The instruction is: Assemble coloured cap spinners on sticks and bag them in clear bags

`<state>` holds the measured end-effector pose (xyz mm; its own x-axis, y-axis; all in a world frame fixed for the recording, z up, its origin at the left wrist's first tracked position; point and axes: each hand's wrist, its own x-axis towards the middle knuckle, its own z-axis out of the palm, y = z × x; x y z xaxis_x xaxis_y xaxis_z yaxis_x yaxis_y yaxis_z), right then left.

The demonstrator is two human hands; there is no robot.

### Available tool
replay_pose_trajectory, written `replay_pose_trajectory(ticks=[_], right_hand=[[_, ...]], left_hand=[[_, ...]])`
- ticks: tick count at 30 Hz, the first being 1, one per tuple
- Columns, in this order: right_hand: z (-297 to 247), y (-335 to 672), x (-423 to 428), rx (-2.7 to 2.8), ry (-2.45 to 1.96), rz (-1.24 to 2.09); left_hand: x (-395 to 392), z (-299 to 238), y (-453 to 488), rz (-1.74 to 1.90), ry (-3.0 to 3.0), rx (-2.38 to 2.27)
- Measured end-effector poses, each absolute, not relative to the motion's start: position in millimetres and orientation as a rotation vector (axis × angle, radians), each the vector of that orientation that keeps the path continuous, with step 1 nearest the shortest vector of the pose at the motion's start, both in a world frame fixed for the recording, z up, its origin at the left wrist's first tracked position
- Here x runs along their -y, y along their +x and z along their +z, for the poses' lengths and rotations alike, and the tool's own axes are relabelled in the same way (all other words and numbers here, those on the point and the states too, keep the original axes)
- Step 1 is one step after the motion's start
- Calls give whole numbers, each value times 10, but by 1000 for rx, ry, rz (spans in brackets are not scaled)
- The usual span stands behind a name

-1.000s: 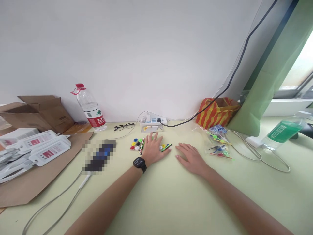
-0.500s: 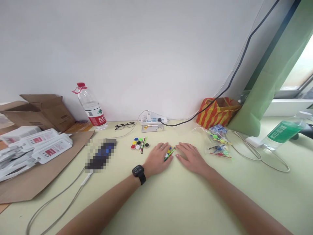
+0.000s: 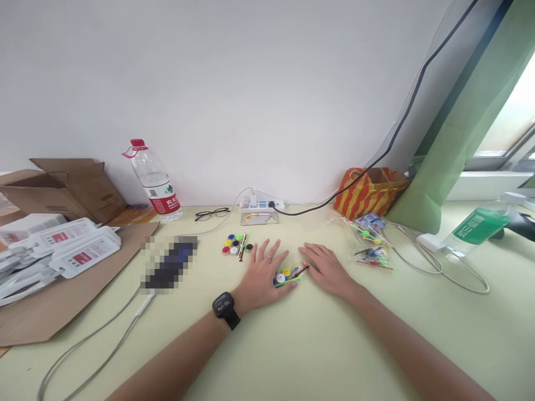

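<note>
My left hand [image 3: 261, 274], with a black watch on the wrist, lies flat on the pale green table, fingers spread, its thumb side against a small heap of coloured toy parts [image 3: 286, 274]: round discs and thin sticks. My right hand [image 3: 328, 268] also lies flat and open just right of that heap, fingertips touching it. A second cluster of coloured discs and sticks [image 3: 236, 245] sits a little behind and left of my left hand.
Glasses [image 3: 212, 214] and a power strip [image 3: 259, 206] lie by the wall. A water bottle [image 3: 154, 181], cardboard boxes [image 3: 67, 186] and white packs [image 3: 62, 250] are left. A striped bag [image 3: 370, 192], plastic bags of parts [image 3: 371, 245], cables and a green bottle [image 3: 480, 225] are right.
My left hand slid back toward me and to the right, dragging some coloured parts away from the far cluster. The right hand stayed almost still.
</note>
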<state>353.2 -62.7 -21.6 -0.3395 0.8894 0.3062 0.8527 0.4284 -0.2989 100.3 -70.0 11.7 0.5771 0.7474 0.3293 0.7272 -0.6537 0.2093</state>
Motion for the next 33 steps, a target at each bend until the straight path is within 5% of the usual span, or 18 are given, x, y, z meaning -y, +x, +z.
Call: replay_pose_trajectory(ticks=[20,33], right_hand=[[-225,3567,624,2286,-1463,137],[96,3334,882,2276,-1082,605]], left_hand=[[598,140,887,749,2609,-1072],[685,209,911,790,2269,-857]])
